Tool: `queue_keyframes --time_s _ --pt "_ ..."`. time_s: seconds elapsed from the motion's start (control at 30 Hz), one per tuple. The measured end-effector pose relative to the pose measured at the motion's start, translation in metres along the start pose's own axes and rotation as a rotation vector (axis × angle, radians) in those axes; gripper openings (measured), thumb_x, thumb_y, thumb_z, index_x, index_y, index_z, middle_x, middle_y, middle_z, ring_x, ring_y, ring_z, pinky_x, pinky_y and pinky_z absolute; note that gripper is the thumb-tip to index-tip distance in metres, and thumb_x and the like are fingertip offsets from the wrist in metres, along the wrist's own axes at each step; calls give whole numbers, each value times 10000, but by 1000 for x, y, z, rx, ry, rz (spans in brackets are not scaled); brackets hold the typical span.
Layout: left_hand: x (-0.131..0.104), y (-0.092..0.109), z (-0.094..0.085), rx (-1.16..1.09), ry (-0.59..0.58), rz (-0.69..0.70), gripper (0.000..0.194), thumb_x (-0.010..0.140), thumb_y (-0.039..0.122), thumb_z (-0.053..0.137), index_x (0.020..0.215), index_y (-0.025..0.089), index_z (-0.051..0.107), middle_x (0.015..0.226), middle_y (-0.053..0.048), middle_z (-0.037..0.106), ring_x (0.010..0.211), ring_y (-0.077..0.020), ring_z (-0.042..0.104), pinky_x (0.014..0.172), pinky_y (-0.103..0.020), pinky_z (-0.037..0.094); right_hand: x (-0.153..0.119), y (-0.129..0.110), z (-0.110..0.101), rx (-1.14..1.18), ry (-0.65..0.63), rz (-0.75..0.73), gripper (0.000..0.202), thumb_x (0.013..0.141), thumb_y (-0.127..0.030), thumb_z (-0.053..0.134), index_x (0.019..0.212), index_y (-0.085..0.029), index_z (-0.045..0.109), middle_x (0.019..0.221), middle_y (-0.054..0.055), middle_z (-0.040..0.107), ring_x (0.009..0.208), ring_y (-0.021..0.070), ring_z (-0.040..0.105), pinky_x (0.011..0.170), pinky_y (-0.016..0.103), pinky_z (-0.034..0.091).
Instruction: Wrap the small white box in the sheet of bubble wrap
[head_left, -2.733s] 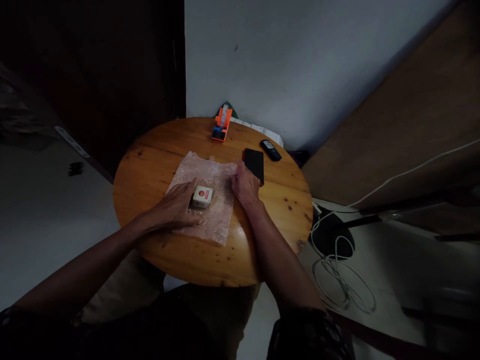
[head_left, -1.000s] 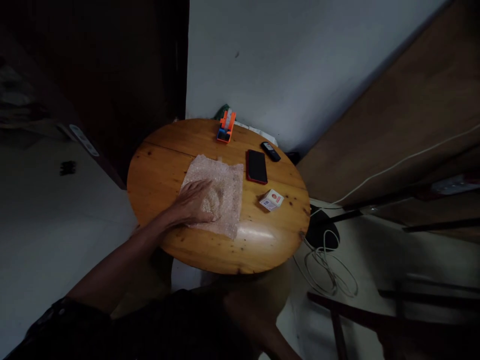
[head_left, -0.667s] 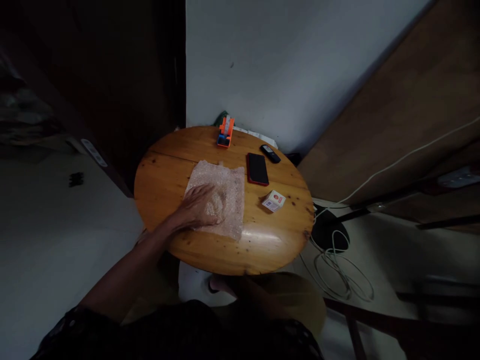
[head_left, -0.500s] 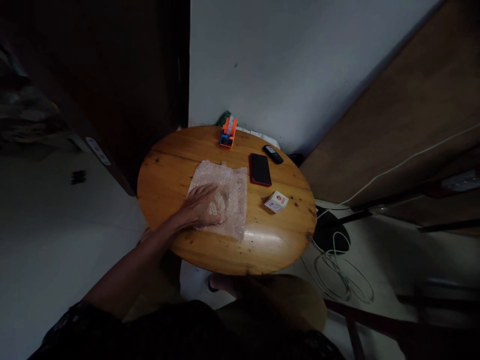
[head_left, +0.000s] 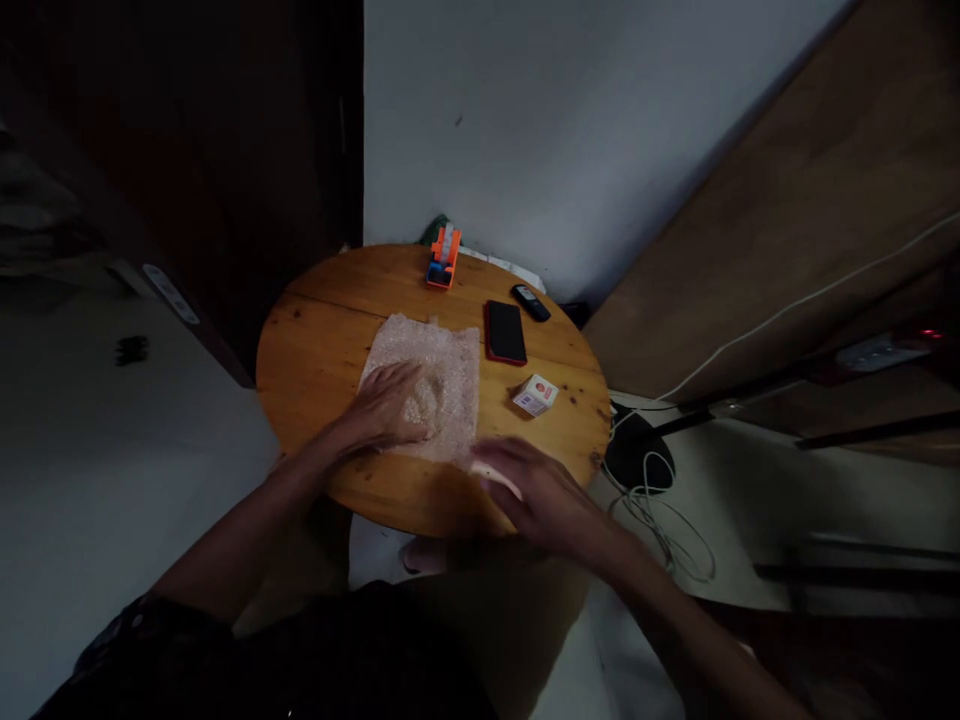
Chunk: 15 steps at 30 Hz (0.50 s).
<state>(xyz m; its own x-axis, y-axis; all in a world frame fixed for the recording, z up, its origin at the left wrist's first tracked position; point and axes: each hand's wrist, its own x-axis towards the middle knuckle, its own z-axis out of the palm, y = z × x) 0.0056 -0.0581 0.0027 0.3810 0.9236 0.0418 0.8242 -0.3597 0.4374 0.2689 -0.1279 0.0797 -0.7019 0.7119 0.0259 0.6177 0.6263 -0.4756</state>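
A sheet of bubble wrap [head_left: 456,400] lies on the round wooden table [head_left: 315,335]. Spread flat over its left part is my left hand [head_left: 390,405], open, with the fingers pointing up and right. Between thumb and fingers the wrap looks slightly bunched; whether anything lies under it I cannot tell. Near the wrap's lower right corner, my right hand [head_left: 532,490] is closed around a pale, flat object with rounded edges [head_left: 496,478]. The hand is blurred by motion and covers most of that object.
A small white box [head_left: 535,396] sits right of the wrap. Behind it lie a dark phone-like slab with red edges [head_left: 505,332] and a black keypad phone [head_left: 530,302]. An orange tape dispenser [head_left: 444,258] stands at the back by the wall. A cable [head_left: 660,520] coils on the floor.
My right hand has come in from the lower right, holding the pale flat object. My left hand stays on the bubble wrap. The view has shifted slightly.
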Motion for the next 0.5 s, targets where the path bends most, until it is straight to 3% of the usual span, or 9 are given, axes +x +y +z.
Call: queue_keyframes --time_s 0.1,0.2,0.3,0.4,0.5 --pt "-3 6 -6 50 -34 -29 1017 765 614 664 1573 119 296 1642 -204 315 1531 -378 259 1242 -541 192 87 24 20 -190 50 23 458 968 -207 458 1412 -151 554 1496 150 537 1362 286 509 1140 509 425" --pt "-7 4 -10 107 -98 -54 1025 780 648 636 1577 108 283 1653 -223 276 1551 -397 196 1247 -590 108 127 50 36 -314 5 65 544 964 -274 515 1465 -66 492 1553 202 461 1408 333 456 1171 533 369" --pt "-10 -9 -15 113 -152 -33 1051 776 681 624 1581 101 278 1669 -224 227 1561 -384 172 1258 -568 91 120 65 38 -338 17 63 587 996 -373 489 1503 -81 447 1584 179 428 1438 322 421 1182 522 344" --pt "-19 -21 -22 92 -140 1 1003 782 668 630 1572 135 320 1664 -196 268 1554 -391 192 1252 -607 68 105 69 38 -333 44 65 595 1008 -411 464 1505 -85 444 1585 173 428 1446 307 412 1187 501 334" --pt "-55 -14 -28 21 -14 4 818 796 584 655 1488 188 471 1598 -153 419 1508 -385 306 1245 -601 160 103 69 41 -325 75 61 579 1015 -415 440 1500 -100 459 1586 168 430 1453 302 403 1188 506 321"
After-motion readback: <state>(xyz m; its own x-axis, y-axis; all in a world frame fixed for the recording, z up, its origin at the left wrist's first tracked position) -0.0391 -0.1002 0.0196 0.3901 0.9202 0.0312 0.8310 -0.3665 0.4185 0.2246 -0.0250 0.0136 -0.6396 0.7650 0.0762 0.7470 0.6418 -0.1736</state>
